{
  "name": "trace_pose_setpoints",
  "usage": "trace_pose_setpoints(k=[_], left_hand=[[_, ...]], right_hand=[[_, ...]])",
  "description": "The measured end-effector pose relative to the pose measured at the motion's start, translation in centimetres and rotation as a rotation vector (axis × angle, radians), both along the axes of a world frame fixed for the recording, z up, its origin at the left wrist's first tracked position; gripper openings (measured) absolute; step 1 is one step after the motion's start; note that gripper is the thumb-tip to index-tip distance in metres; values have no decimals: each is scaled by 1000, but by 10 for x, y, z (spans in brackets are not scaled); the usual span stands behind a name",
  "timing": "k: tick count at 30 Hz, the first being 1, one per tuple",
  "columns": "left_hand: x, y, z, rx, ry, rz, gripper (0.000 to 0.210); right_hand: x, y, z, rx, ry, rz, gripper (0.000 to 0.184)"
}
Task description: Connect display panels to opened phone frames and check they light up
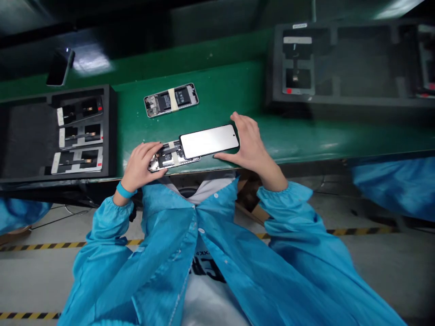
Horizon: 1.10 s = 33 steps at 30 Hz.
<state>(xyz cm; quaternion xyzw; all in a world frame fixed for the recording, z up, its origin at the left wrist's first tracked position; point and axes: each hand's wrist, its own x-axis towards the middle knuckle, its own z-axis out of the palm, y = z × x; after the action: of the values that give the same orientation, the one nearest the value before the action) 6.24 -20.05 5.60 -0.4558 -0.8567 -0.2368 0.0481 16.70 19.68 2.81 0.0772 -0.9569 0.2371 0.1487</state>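
Note:
My left hand (140, 164) grips the left end of an opened phone body (165, 158), thumb along its near edge and fingers over its far edge. Inside the body show a black battery and a strip of pale tape. A phone screen (210, 141), its bright face up, overlaps the right part of that body. My right hand (250, 144) holds the screen's right end between thumb and fingers. Beyond them on the green mat lies a second opened phone body (171, 100) with pale tape across its battery.
On the left, a black foam tray (111, 131) carries several screen parts (79, 136), and a dark phone (58, 68) lies behind it. Another black tray (331, 100) stands at the right with a screen part (298, 65) inside. The green bench (217, 97) ends just before my body.

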Motion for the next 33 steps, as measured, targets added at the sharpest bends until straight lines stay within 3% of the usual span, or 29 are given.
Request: trace_pose_setpoints(k=[9,16,23,28,33], left_hand=[[6,8,-3,37,18,39,57],[7,12,-5,27,-71,89,91],[6,10,3,-21,-131,50,60],[-8,13,7,-3,-203,57,29],[-31,25,3,-67,-182,64,32]], right_hand=[[0,-1,3,-1,-10,-12,129],[0,-1,4,32,-16,-27,126],[-2,2,4,31,-16,-4,124],[-10,-1,10,39,-26,112,87],[-18,-13,25,69,-20,190,61]])
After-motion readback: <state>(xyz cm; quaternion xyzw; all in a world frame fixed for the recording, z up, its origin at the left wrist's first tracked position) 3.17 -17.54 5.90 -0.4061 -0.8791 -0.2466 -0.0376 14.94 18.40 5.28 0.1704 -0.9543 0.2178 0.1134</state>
